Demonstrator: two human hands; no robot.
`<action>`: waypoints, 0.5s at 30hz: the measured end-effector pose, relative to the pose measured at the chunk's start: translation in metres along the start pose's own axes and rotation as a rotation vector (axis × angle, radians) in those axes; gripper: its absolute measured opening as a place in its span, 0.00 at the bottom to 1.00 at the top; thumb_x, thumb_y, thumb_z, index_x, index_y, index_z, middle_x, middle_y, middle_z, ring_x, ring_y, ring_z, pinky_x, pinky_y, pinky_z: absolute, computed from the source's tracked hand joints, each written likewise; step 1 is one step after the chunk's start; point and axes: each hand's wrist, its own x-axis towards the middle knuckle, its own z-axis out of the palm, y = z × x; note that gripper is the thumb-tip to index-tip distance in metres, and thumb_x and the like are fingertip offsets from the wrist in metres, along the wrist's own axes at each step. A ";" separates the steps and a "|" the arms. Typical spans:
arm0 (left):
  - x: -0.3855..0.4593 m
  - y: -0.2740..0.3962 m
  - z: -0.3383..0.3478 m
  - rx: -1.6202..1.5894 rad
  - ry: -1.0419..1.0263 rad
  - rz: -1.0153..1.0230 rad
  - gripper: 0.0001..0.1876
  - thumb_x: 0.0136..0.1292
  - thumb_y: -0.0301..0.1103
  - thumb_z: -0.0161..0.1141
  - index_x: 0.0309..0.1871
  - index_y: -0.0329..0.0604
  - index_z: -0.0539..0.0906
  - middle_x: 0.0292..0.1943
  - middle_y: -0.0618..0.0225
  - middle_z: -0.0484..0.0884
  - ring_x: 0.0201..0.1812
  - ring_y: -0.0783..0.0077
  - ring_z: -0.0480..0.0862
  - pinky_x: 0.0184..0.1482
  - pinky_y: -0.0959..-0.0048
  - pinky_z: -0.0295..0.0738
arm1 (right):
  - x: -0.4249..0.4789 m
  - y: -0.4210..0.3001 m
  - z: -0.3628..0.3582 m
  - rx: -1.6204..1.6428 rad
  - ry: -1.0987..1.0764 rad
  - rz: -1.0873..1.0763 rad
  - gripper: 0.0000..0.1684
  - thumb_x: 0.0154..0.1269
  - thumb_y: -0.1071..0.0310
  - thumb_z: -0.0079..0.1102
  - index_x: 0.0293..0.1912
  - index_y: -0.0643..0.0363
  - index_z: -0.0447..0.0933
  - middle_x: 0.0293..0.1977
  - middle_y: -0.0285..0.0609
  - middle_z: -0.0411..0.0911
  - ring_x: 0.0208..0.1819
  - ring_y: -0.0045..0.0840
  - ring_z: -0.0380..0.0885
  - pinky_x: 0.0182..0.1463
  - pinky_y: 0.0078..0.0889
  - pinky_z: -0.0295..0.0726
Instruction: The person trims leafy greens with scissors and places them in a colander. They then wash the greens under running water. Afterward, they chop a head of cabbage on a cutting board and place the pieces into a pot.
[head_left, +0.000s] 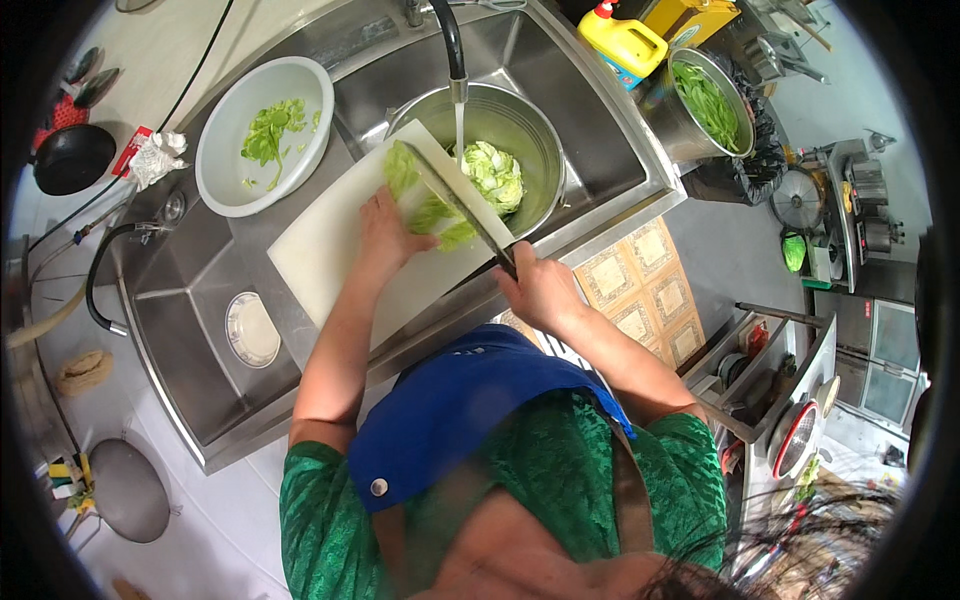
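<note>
A white cutting board lies tilted across the sink, its far end over the rim of a large metal pot. Green leafy vegetable pieces rest on the board. My left hand is on the board beside them, thumb and fingers apart; its fingertips touch or nearly touch the leaves. My right hand grips the handle of a kitchen knife, whose long blade lies along the board's right side. Water runs from a black-hosed faucet into the pot, where cut pale-green leaves are heaped.
A white plastic basin with leaf scraps stands left of the pot. A plate sits by the left sink bowl. At the right are a yellow jug, a metal pot of greens and a black-lined bin.
</note>
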 end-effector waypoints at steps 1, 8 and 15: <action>0.001 0.002 -0.001 0.031 -0.056 -0.051 0.50 0.31 0.39 0.79 0.58 0.26 0.61 0.54 0.41 0.69 0.56 0.44 0.68 0.59 0.58 0.64 | -0.001 -0.004 -0.001 -0.002 -0.014 -0.009 0.21 0.64 0.56 0.53 0.38 0.67 0.64 0.23 0.60 0.77 0.29 0.54 0.78 0.35 0.52 0.76; 0.005 -0.003 0.009 0.147 0.013 -0.011 0.43 0.31 0.41 0.76 0.50 0.29 0.65 0.47 0.46 0.72 0.50 0.47 0.71 0.55 0.59 0.68 | 0.006 -0.010 0.001 -0.058 -0.106 -0.022 0.20 0.66 0.56 0.51 0.38 0.66 0.63 0.23 0.58 0.78 0.28 0.53 0.78 0.34 0.53 0.76; 0.008 0.001 0.011 0.157 0.020 -0.036 0.41 0.31 0.39 0.75 0.48 0.31 0.65 0.45 0.47 0.72 0.48 0.47 0.71 0.53 0.58 0.69 | 0.014 -0.009 0.001 -0.070 -0.120 -0.065 0.21 0.65 0.56 0.51 0.37 0.68 0.63 0.21 0.60 0.76 0.26 0.55 0.77 0.32 0.55 0.76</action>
